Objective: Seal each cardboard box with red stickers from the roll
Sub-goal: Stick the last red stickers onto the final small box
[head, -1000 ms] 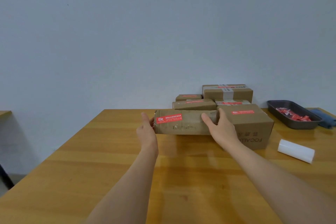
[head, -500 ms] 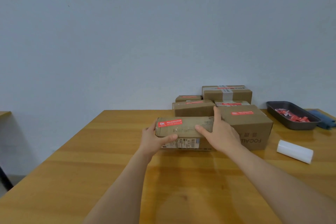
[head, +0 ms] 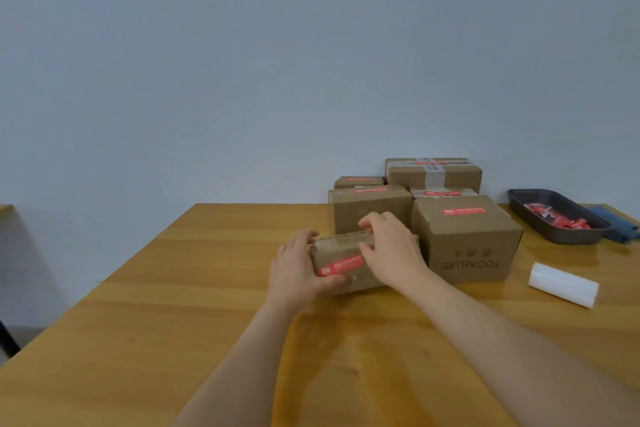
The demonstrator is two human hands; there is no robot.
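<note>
A small brown cardboard box (head: 346, 262) with a red sticker (head: 341, 265) on the face turned toward me sits low over the wooden table (head: 173, 322). My left hand (head: 298, 270) grips its left end, thumb under the sticker. My right hand (head: 391, 250) grips its top right part, fingers curled over the far edge. A white sticker roll (head: 562, 284) lies on the table to the right, apart from both hands.
Several sealed boxes with red stickers stand behind and right: a large one (head: 465, 239), a medium one (head: 370, 208), and a taped one (head: 433, 175) at the back. A dark tray (head: 519, 204) with red scraps and a blue cloth (head: 616, 225) sit far right.
Both hands have turned the small box and drawn it toward me and lower, so the red sticker now faces me instead of lying along the top.
</note>
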